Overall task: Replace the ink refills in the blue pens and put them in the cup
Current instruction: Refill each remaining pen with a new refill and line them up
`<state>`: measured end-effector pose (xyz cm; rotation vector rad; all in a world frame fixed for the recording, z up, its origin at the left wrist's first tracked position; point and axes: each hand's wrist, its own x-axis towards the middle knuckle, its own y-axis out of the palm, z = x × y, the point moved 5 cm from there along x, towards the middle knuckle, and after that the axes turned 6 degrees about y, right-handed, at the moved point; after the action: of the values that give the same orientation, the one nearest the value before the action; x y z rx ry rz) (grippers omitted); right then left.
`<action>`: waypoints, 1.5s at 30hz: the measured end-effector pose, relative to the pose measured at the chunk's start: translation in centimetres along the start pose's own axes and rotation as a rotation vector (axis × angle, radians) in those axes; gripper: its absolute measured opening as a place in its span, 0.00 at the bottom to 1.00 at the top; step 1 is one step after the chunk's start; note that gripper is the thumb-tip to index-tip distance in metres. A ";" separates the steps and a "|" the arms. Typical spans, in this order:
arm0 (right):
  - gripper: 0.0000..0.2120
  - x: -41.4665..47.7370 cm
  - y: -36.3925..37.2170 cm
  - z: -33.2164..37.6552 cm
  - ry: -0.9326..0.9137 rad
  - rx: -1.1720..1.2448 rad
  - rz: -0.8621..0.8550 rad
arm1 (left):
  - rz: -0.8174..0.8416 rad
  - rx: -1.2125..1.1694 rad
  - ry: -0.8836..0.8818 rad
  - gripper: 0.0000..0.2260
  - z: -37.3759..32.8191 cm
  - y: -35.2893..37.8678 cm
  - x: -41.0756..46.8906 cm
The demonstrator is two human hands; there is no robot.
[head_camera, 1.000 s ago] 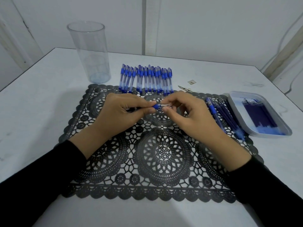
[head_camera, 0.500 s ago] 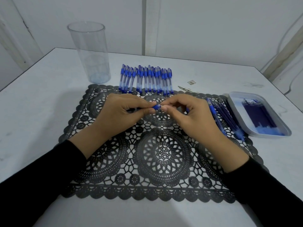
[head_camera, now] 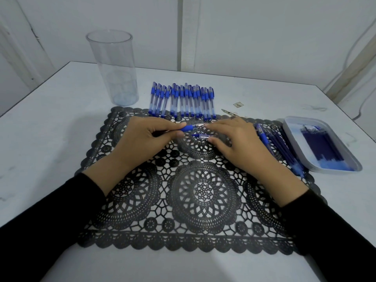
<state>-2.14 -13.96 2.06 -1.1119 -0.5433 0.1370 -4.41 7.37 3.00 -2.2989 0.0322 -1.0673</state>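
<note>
A blue pen (head_camera: 188, 128), tip bare, lies level in the left hand (head_camera: 142, 139). Capped pens (head_camera: 181, 102) lie in a row beside the upright clear cup (head_camera: 114, 68).

A white, faintly marbled tabletop (head_camera: 50, 129) fills the view, its far edge meeting a plain pale grey wall (head_camera: 264, 37). A narrow vertical white strip (head_camera: 187, 33) runs up the wall behind that edge. Beyond the far right corner slants a beige wooden batten (head_camera: 350, 65). The light is dim, cool and even.
</note>
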 end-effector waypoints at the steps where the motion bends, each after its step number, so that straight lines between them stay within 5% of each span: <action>1: 0.15 0.1 0.2 0.1 0.004 -0.025 0.007 | -0.002 0.003 -0.010 0.13 0.1 0.0 0.0; 6: 0.09 0.1 0.2 0.6 -0.006 -0.046 -0.009 | 0.009 0.000 -0.021 0.13 0.2 0.1 -0.1; 12: 0.06 -0.7 -2.4 0.1 0.112 0.278 -0.113 | 0.025 -0.006 -0.022 0.14 0.2 0.1 -0.1; 36: 0.08 -1.3 -2.1 1.6 0.078 0.524 -0.155 | -0.031 -0.009 0.145 0.09 -1.4 0.7 0.0; 45: 0.11 -0.9 -3.6 1.1 0.399 1.200 -0.230 | -0.084 -0.162 -0.021 0.13 -2.4 1.5 1.0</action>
<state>-4.06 -15.00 5.26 0.1065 -0.1449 0.0196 -5.06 4.65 4.08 -2.4760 0.0150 -1.1189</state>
